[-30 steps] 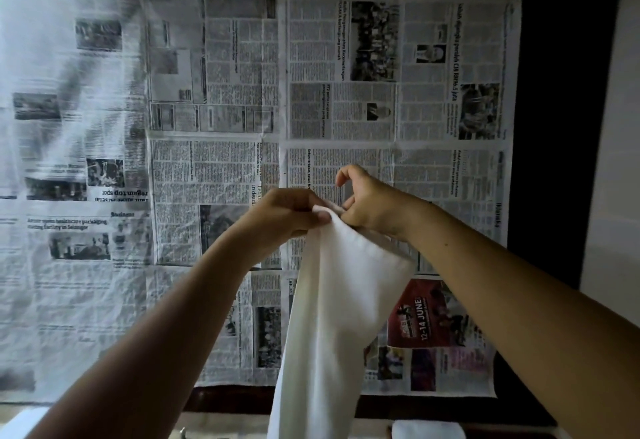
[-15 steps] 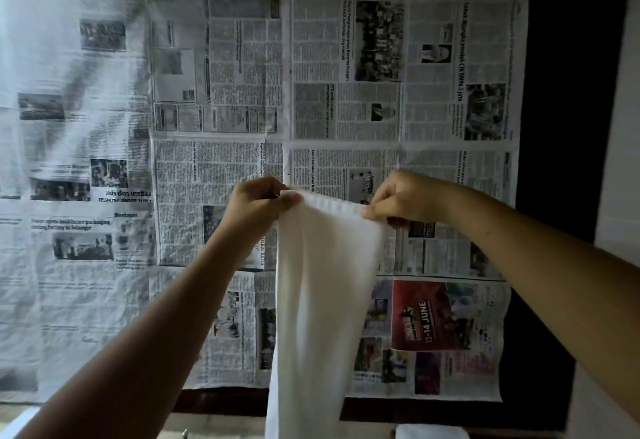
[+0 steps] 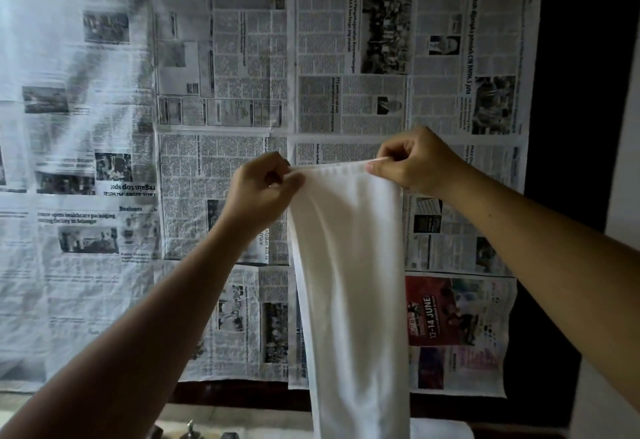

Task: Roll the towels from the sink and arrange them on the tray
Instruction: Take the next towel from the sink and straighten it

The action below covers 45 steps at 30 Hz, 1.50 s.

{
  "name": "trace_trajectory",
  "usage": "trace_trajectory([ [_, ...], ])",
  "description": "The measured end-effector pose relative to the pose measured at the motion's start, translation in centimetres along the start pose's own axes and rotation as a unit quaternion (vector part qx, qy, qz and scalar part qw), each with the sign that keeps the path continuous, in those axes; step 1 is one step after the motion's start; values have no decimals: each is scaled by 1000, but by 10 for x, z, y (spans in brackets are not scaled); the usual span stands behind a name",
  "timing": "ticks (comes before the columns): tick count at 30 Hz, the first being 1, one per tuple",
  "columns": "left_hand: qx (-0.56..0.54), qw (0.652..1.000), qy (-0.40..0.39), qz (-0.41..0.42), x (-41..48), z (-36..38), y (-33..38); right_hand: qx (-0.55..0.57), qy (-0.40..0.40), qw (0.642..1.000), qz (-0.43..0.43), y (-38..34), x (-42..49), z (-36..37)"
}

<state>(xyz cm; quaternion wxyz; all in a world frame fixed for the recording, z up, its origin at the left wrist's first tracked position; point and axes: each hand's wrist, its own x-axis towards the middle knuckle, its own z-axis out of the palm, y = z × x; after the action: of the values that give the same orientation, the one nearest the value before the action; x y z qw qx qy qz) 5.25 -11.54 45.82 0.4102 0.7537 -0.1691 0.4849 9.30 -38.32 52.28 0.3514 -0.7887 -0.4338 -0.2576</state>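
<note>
The white towel (image 3: pixel 349 265) hangs long and narrow in the middle of the room. Its lower end runs off the bottom edge, so I can't see where it finishes. Low down to the left of the towel a few small metallic shapes (image 3: pixel 189 429) sit in shadow, too dim to name. Just right of the towel's bottom stretch lies a pale cloth (image 3: pixel 440 429), also cut off. Both forearms come in from below, elbows out of sight. Behind the towel, sheets of newspaper (image 3: pixel 221 57) cover the backing, and most of the print is too fine to read.

The left hand (image 3: pixel 263 192) is raised at the towel's top left corner, fingers curled in, with thumb and forefinger pinching the hem. The right hand (image 3: pixel 412 161) holds the top right corner a little higher, knuckles up, fingertips nipped on the edge. Between the two hands the top hem is pulled taut, sloping slightly up toward the right, and the cloth falls free beneath them.
</note>
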Motion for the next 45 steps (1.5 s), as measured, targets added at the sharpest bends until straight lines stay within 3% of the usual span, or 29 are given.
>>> trace_trajectory([
  [11,-24,995,-88,29,21,3,21,83,89,993,-10,9,1,-7],
  [16,67,992,-73,72,25,5,20,53,71,996,-3,10,-2,-18],
  [26,58,988,-109,93,27,9,28,36,-5,999,30,7,-1,-34],
  [37,-1,995,-96,26,27,11,38,95,82,991,54,8,-1,-37],
  [45,35,993,-109,-27,32,2,45,132,-48,971,192,-2,-6,-52],
])
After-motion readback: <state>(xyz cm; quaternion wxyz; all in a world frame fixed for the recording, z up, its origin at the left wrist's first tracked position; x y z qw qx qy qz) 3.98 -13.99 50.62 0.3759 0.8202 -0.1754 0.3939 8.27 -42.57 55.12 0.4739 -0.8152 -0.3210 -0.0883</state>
